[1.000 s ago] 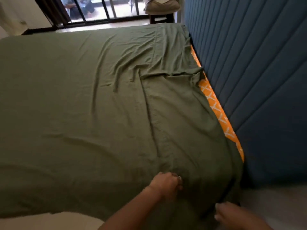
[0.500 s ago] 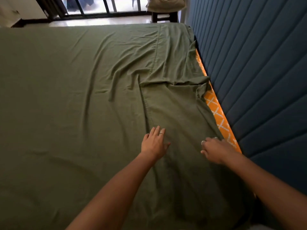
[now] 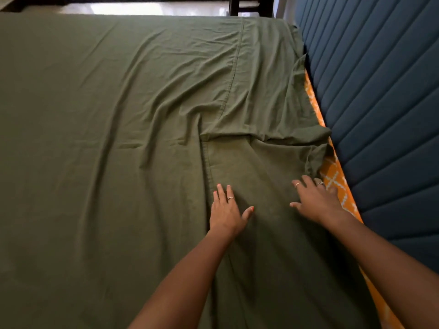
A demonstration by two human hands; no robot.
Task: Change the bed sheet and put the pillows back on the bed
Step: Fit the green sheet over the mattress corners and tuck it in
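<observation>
The green sheet (image 3: 118,138) lies spread over the bed, still rumpled and folded back on itself near the blue headboard (image 3: 380,103), where a strip of orange patterned cover (image 3: 332,179) shows. Both hands press flat on it with fingers spread, holding nothing: the left hand (image 3: 226,213) by a seam, the right hand (image 3: 314,200) at the bunched edge. This looks like the smoothing step; next, that fold likely needs pulling out over the orange strip.

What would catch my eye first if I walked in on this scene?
A wide green sheet covers the whole bed, rumpled and folded back on itself near the blue padded headboard. A bright orange patterned strip shows along that edge, beside the right hand; the left hand lies flat on the sheet.
</observation>
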